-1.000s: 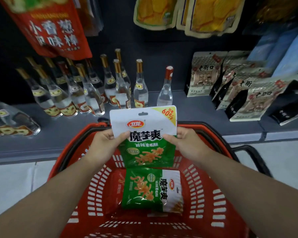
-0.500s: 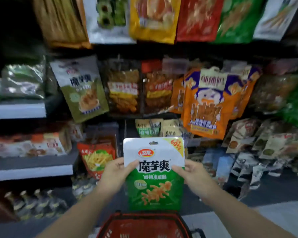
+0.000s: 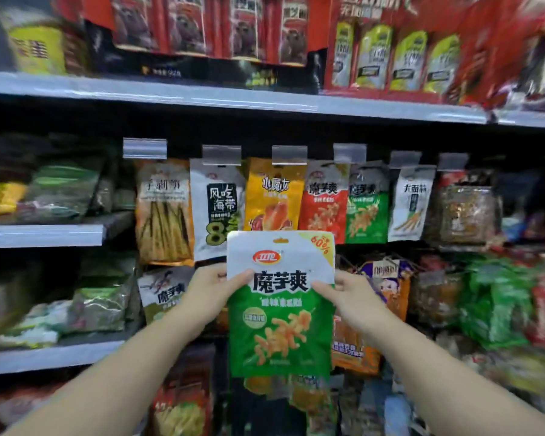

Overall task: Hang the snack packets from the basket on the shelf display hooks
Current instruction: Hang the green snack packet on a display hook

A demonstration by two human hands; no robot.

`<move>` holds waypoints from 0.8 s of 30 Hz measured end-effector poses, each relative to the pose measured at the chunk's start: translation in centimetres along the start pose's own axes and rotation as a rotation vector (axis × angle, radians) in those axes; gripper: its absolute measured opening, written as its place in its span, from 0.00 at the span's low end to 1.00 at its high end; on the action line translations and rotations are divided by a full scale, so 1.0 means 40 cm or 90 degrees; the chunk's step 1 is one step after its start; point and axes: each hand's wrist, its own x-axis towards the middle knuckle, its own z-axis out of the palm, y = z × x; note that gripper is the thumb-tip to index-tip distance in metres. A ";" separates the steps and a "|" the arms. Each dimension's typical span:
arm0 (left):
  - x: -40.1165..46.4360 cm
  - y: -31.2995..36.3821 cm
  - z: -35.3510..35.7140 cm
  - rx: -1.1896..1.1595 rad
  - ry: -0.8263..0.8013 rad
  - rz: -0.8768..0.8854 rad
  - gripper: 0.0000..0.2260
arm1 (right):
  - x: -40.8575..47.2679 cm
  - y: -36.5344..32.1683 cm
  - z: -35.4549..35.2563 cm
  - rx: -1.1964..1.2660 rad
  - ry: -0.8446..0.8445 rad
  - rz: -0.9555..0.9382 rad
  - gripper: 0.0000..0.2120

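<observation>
At nine o'clock, blurred bags are seen lying on a grey side shelf. Toward the middle, a row of packets is hung under clear label holders: a bamboo-shoot packet, a white kelp packet, a yellow packet, a red packet, a green hung packet and a white carrot packet.

The left hand is curled on the left edge of the packet, its thumb laid over the white front near the printed name. The packet is held upright at the centre of view, in front of the hung row and just below it, its white top with the hang slot at twelve o'clock and its green body at six. Its top edge overlaps the bottoms of the yellow and red packets in the picture; contact cannot be told.

The right hand pinches the right edge in the same manner, thumb on the front.

At twelve o'clock, an upper shelf carries red and green packs. At three o'clock, blurred green bags are piled.
</observation>
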 end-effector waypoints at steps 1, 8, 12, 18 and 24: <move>0.006 0.017 -0.007 0.007 -0.002 0.011 0.07 | 0.002 -0.013 -0.003 0.003 0.004 -0.005 0.06; 0.050 0.076 0.018 -0.013 -0.035 0.047 0.06 | 0.008 -0.028 -0.025 0.024 0.067 -0.019 0.05; 0.082 0.082 0.086 -0.030 -0.038 0.051 0.03 | 0.024 -0.008 -0.072 0.005 0.122 -0.010 0.06; 0.176 0.111 0.259 -0.035 -0.016 0.037 0.03 | 0.106 0.035 -0.212 0.018 0.190 -0.015 0.06; 0.314 0.138 0.481 0.011 0.029 0.076 0.02 | 0.244 0.124 -0.393 0.021 0.221 -0.074 0.26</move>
